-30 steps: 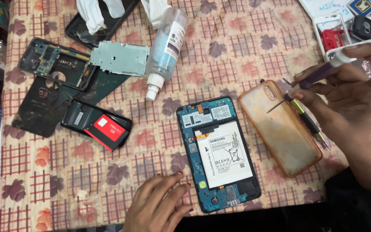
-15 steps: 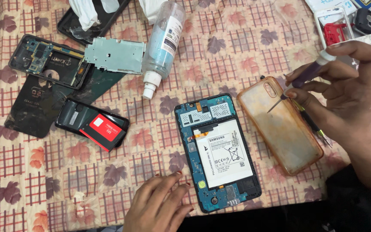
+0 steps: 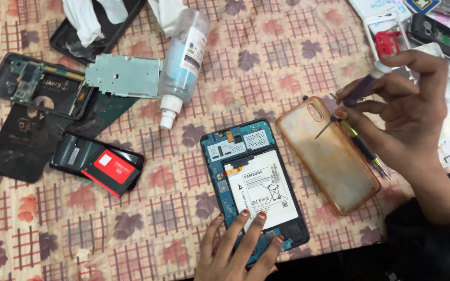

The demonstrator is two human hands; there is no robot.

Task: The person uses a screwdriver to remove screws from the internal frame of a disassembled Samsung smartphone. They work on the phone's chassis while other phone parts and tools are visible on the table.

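Opened tablet (image 3: pixel 256 190) sits lower centre of the frame, back cover already off, white battery (image 3: pixel 260 190) and blue inner frame exposed; battery is in its bay and the shields above it look seated, so teardown seems early: cover done, internals not out as far as I can see. Left hand (image 3: pixel 238 250) comes in from the bottom edge, fingers spread and flat, fingertips pressing on the tablet's lower end and the battery's bottom edge, pinning it, gripping nothing. Right hand (image 3: pixel 404 104) is right of centre, fingers curled around a purple-handled screwdriver (image 3: pixel 358 93), thin tip angled down-left, over the top right corner of the amber phone case (image 3: pixel 326 153) that lies just right of the tablet. Tip is not on the tablet; whether it touches the case I can't tell. A second slim green-and-black driver (image 3: pixel 365 148) lies under that hand, along the case's right edge. Other bits on the patterned tablecloth (image 3: pixel 131 234): clear liquid bottle (image 3: pixel 180 62) upper centre, nozzle pointing down; bare metal plate (image 3: pixel 123 75) left of it; stripped phone frames and dark back covers (image 3: pixel 32 114) upper left; black phone with red-labelled battery (image 3: pixel 97 164) left of centre; more phone shells (image 3: pixel 423 31) upper right. No loose screws that I can make out.
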